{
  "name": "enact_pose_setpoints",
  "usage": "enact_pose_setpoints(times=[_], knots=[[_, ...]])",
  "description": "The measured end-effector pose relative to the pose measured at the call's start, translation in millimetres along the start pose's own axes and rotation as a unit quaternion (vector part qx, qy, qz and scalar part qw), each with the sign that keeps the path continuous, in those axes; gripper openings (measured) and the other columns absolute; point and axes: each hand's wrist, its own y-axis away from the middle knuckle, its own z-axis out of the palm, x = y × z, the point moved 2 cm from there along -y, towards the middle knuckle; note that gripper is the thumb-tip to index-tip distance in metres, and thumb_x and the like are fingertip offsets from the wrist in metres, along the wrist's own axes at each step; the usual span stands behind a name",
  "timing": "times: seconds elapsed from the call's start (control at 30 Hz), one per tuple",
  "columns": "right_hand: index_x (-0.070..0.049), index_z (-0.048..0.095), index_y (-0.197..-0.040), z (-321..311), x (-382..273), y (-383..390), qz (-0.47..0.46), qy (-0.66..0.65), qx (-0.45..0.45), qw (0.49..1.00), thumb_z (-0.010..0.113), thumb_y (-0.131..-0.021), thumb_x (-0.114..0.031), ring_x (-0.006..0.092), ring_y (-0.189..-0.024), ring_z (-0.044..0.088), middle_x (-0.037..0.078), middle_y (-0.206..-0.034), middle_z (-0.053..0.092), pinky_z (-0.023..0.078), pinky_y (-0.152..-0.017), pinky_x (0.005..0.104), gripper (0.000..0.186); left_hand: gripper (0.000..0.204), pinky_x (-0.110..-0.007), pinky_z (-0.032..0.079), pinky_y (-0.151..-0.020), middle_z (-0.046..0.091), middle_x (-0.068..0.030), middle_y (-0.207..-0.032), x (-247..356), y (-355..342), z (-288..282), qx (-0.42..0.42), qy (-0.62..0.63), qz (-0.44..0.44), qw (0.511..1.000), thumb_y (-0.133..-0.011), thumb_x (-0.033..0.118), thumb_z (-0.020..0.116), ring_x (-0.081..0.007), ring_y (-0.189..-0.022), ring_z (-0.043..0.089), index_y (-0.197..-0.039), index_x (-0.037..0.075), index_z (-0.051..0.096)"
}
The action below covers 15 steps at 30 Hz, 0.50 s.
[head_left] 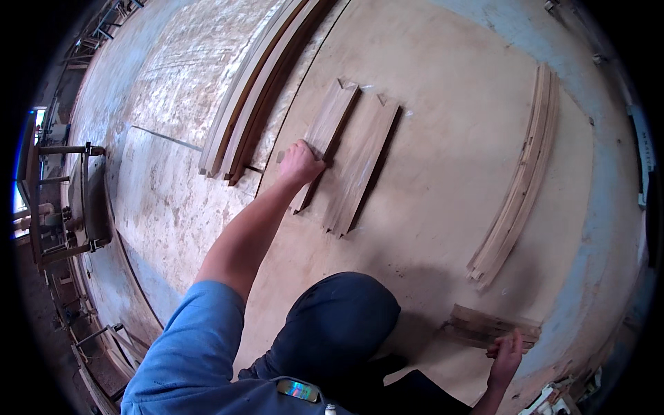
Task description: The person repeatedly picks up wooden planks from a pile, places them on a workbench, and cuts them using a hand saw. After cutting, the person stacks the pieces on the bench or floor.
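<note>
My left hand [301, 163] is closed over the middle of a wooden board [335, 119] with a V-shaped notch at its far end. A small grey-brown flat piece [281, 157] sticks out at the left of this hand; its kind is not clear. Just right of that board lies a second, similar notched board [363, 162]. At the lower right my right hand [509, 351] has its fingers curled at the right end of a short stack of wooden strips [477, 324]. Whether its fingertips grip anything is hidden.
Everything lies on a large pale tabletop [429, 200] with a blue-grey edge. Long dark-edged wooden strips [259, 90] run at the upper left. A bundle of long strips [519, 173] lies at the right. A metal-framed piece of equipment [79, 200] stands at the far left.
</note>
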Motion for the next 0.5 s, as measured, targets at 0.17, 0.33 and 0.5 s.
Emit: enact_pose_setpoints(times=[0.17, 0.33, 0.5], knots=[[0.002, 0.032, -0.141, -0.6, -1.0, 0.7, -0.002, -0.015, 0.003, 1.000, 0.049, -0.096, -0.011, 0.0095, -0.061, 0.054, 0.005, -0.084, 0.058, 0.049, -0.054, 0.0241, 0.050, 0.061, -0.044, 0.047, -0.093, 0.056, -0.0234, -0.116, 13.3, 15.5, -5.0, -0.004, 0.001, -0.010, 1.000, -0.070, 0.036, 0.069, -0.0359, -0.112, 0.054, -0.114, -0.003, 0.050], [0.001, 0.033, -0.141, -0.6, 3.0, -2.1, -0.014, -0.002, -0.006, 1.000, 0.049, -0.098, -0.016, 0.0089, -0.061, 0.053, 0.004, -0.083, 0.057, 0.048, -0.053, 0.0237, 0.049, 0.060, -0.046, 0.047, -0.091, 0.058, -0.0226, -0.114, 16.9, 24.3, -8.9, 0.009, 0.010, -0.017, 1.000, -0.068, 0.036, 0.067, -0.0354, -0.109, 0.057, -0.112, -0.003, 0.052], [0.003, 0.033, -0.140, -0.3, -0.1, -2.8, -0.019, 0.002, -0.015, 1.000, 0.049, -0.097, -0.012, 0.0089, -0.062, 0.054, 0.006, -0.083, 0.058, 0.049, -0.054, 0.0234, 0.049, 0.060, -0.045, 0.049, -0.088, 0.061, -0.0240, -0.109, 22.1, 29.6, -20.9, 0.007, 0.036, -0.027, 0.999, -0.066, 0.037, 0.067, -0.0367, -0.105, 0.059, -0.108, -0.004, 0.055]])
